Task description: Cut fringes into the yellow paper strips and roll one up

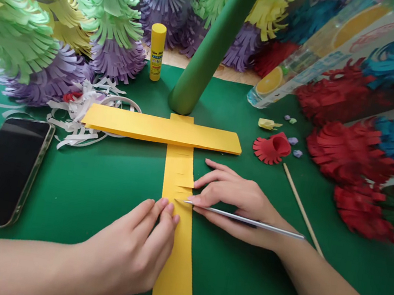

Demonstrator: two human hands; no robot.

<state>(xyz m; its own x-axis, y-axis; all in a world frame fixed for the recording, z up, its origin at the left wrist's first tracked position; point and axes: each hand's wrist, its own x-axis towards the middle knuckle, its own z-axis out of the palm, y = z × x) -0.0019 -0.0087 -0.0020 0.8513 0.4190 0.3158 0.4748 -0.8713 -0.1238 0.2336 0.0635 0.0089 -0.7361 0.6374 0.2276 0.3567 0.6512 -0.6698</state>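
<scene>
A long yellow paper strip [177,274] runs toward me over the green surface, with several short slits along its right part. My right hand [240,204] holds a slim silver craft knife [256,222], its pointed tip on the strip just below the slits. My left hand [147,244] has its fingers bunched on the strip's left edge, close to the knife tip; whether they pinch the paper or only press on it is hard to see. Across the strip's far end lies a second yellow strip [162,129], layered or folded.
A green paper cone [212,50] stands behind the strips, beside a yellow glue stick [156,51]. White paper scraps [82,114] and a phone [2,171] lie left. Right are a red fringed paper curl [272,147], a wooden stick [302,206] and a bottle [286,77]. Fringed paper cones [109,14] line the back.
</scene>
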